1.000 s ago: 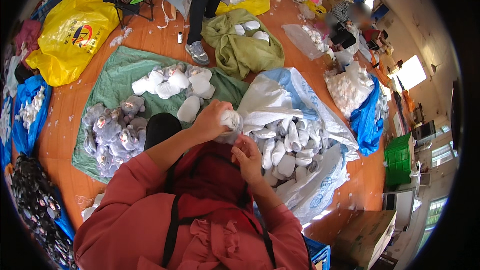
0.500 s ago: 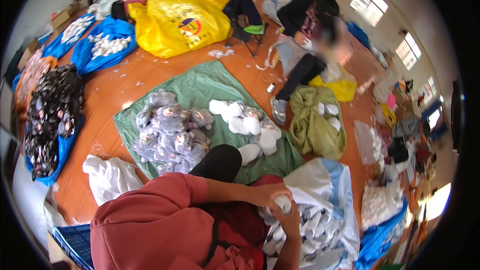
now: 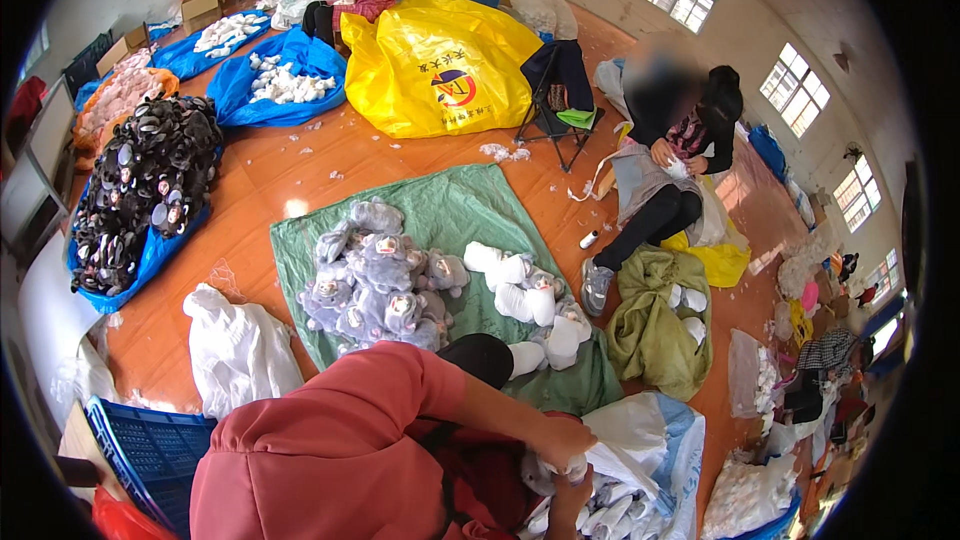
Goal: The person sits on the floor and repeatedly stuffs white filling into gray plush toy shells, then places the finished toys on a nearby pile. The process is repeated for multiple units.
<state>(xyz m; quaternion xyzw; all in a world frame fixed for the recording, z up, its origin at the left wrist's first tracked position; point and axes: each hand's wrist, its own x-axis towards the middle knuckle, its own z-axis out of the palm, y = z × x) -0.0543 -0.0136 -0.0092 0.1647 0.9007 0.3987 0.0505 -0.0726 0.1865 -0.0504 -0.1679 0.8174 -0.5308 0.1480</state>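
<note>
The left hand curls its fingers around a soft, white and grey stuffed piece, next to the dark red cloth apron. The right hand touches it too, but I can't tell if it is closed. Just beside them, a white and blue plastic sack holds stuffed white pieces. Farther out, fuzzy grey toys sit on a flat green sheet. Past that is a big, shiny yellow bag.

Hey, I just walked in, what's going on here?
Someone in a red top holds a pale plush piece between the left hand and right hand, beside an open white sack of pale pieces. Grey plush pieces and white pieces lie grouped on a green sheet. Beyond it, a seated co-worker handles something small and white.
</note>
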